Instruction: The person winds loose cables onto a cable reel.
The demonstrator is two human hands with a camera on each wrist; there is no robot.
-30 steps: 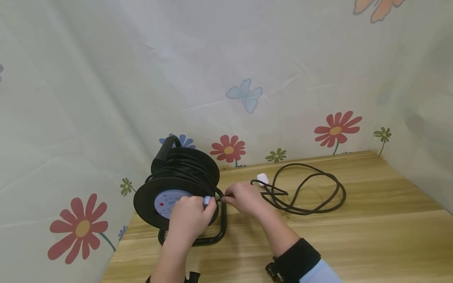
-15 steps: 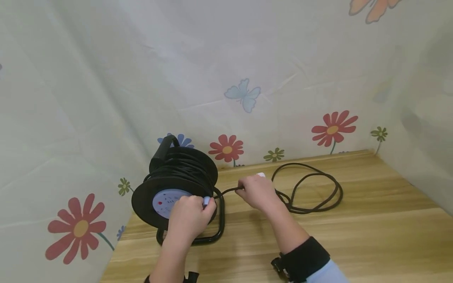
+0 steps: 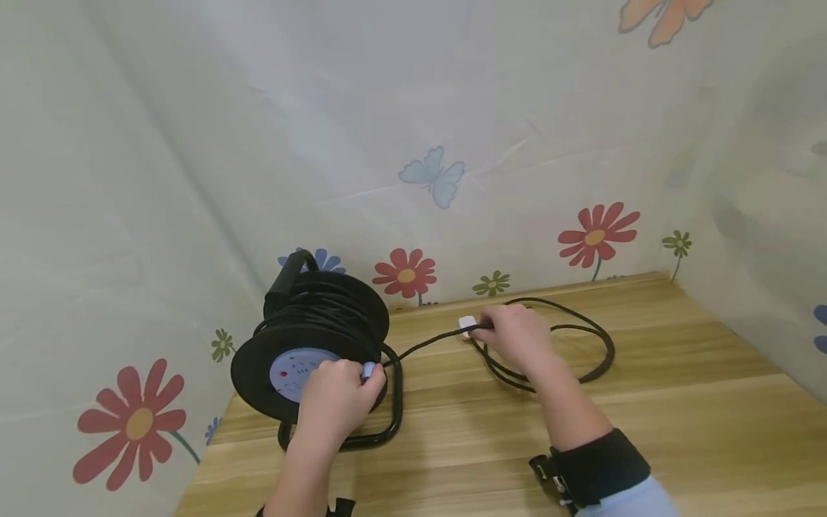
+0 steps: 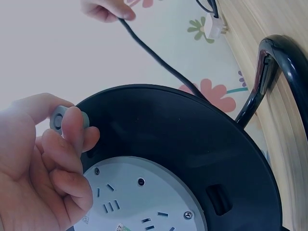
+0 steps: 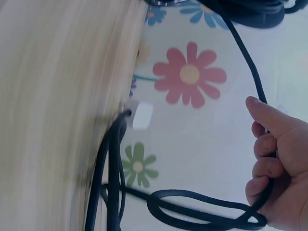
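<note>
A black cable reel [image 3: 310, 337] stands on the left of the table, wound with black cable, its grey socket face [image 4: 139, 192] turned toward me. My left hand [image 3: 336, 402] pinches the small grey crank knob [image 4: 67, 119] at the edge of the reel's disc. To the right, my right hand [image 3: 517, 334] grips the black cable [image 5: 248, 55], fingers curled round it. From the reel, the cable runs up to that hand in a nearly straight line. Beyond the hand, loose loops of cable [image 3: 581, 316] lie on the table, with a white plug [image 3: 466, 324] beside the fingers.
The reel's black tube frame [image 3: 395, 402] rests on the wooden table [image 3: 465, 445]. Behind the table hangs a pale sheet [image 3: 323, 165] printed with flowers and butterflies, which also closes off both sides.
My right hand has moved right along the cable, away from the reel, and a longer stretch of cable shows between them. My left hand stays on the knob.
</note>
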